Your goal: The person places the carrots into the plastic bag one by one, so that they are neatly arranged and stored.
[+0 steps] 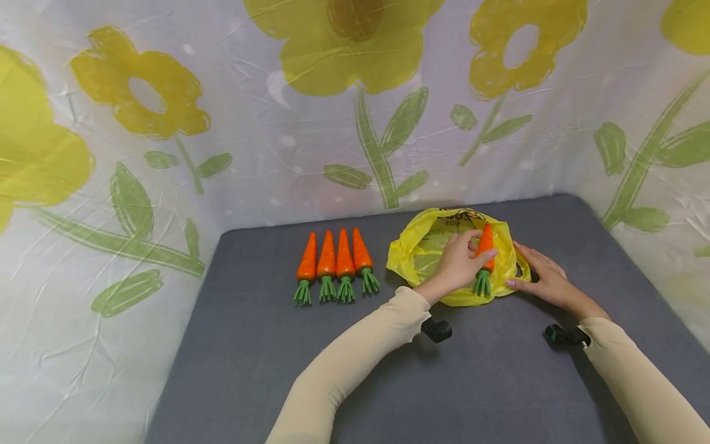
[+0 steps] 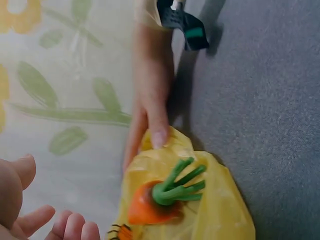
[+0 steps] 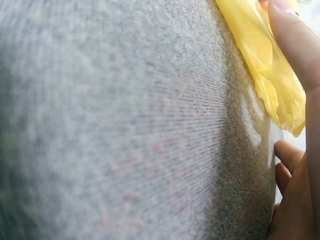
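Left of the yellow plastic bag [image 1: 400, 254], four artificial carrots [image 1: 345, 260] lie side by side; over the bag's mouth, the left hand [image 1: 459, 259] hangs loose-fingered beside a fifth carrot [image 1: 486, 242] inside; at its right side, the right hand [image 1: 546, 280] touches it, perhaps pinching, I cannot tell

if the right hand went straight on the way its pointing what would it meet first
The yellow bag: the right hand has its thumb and fingertips right at the bag's side, though exact fingertip contact is hard to judge.
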The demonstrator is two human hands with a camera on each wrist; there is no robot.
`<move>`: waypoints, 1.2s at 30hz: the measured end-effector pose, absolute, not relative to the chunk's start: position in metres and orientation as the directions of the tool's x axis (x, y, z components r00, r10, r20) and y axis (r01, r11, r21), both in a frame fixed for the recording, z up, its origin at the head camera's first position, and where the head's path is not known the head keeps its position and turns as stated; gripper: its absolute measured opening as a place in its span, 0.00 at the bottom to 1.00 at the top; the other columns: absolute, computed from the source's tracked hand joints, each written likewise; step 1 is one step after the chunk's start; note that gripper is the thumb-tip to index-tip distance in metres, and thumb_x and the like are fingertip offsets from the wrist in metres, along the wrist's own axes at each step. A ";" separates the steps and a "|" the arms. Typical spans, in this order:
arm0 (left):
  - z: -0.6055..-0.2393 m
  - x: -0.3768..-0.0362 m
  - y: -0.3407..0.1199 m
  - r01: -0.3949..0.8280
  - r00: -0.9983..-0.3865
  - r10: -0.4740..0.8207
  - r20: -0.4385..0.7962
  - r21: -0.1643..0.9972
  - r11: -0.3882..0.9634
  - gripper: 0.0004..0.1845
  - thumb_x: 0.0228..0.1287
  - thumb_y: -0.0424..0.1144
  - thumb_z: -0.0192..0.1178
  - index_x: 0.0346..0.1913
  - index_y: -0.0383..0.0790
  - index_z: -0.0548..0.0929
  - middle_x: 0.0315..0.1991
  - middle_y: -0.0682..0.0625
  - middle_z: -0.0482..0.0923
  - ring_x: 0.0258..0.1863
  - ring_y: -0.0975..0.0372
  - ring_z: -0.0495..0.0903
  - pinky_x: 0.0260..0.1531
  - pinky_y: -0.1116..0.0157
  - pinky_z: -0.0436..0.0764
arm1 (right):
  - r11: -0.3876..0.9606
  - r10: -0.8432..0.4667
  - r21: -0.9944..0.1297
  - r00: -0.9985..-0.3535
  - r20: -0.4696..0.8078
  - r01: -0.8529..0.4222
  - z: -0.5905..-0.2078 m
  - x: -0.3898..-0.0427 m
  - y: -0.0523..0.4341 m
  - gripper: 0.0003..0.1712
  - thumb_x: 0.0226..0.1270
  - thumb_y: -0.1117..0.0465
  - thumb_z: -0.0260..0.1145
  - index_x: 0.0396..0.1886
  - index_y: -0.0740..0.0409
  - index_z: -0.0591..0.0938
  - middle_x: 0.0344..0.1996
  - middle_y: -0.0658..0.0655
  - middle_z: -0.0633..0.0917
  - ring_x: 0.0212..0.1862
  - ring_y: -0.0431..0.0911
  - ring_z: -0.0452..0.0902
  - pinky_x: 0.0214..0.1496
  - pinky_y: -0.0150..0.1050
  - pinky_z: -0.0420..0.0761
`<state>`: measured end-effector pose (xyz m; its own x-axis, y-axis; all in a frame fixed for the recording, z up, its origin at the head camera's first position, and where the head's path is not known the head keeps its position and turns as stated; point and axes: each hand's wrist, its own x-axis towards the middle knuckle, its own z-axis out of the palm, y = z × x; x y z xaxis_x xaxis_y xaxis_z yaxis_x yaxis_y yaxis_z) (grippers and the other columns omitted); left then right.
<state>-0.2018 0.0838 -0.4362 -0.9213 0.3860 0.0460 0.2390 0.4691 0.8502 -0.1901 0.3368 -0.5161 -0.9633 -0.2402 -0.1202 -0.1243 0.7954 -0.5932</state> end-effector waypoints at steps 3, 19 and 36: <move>-0.428 -0.197 0.071 0.260 -0.903 0.425 0.062 0.865 0.428 0.28 0.70 0.52 0.59 0.69 0.45 0.71 0.51 0.44 0.75 0.42 0.65 0.74 0.40 0.75 0.75 | 0.798 -0.239 -0.591 -0.963 -0.125 -0.121 -0.516 -0.191 0.337 0.57 0.66 0.40 0.65 0.81 0.42 0.38 0.78 0.73 0.47 0.76 0.74 0.39 0.66 0.77 0.38; -0.420 -0.186 -0.053 0.351 -0.890 0.422 0.176 0.854 0.384 0.29 0.70 0.45 0.61 0.72 0.49 0.68 0.52 0.44 0.75 0.48 0.57 0.79 0.46 0.66 0.79 | 0.795 -0.250 -0.590 -0.962 -0.108 -0.140 -0.513 -0.189 0.336 0.57 0.66 0.42 0.66 0.82 0.43 0.40 0.79 0.70 0.47 0.76 0.73 0.39 0.67 0.76 0.38; -0.439 -0.186 -0.199 0.275 -0.961 0.153 0.229 0.832 0.483 0.28 0.71 0.43 0.60 0.71 0.48 0.68 0.55 0.38 0.75 0.51 0.53 0.76 0.46 0.64 0.74 | 0.804 -0.234 -0.582 -0.966 -0.113 -0.126 -0.518 -0.190 0.337 0.57 0.65 0.40 0.66 0.82 0.42 0.40 0.78 0.71 0.47 0.77 0.72 0.38 0.67 0.76 0.38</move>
<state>-0.1863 -0.1987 -0.4387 -0.9613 0.1530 0.2292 0.2751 0.4825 0.8315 -0.1899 0.3374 -0.5178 -0.9656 -0.2339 -0.1134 -0.1263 0.8035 -0.5817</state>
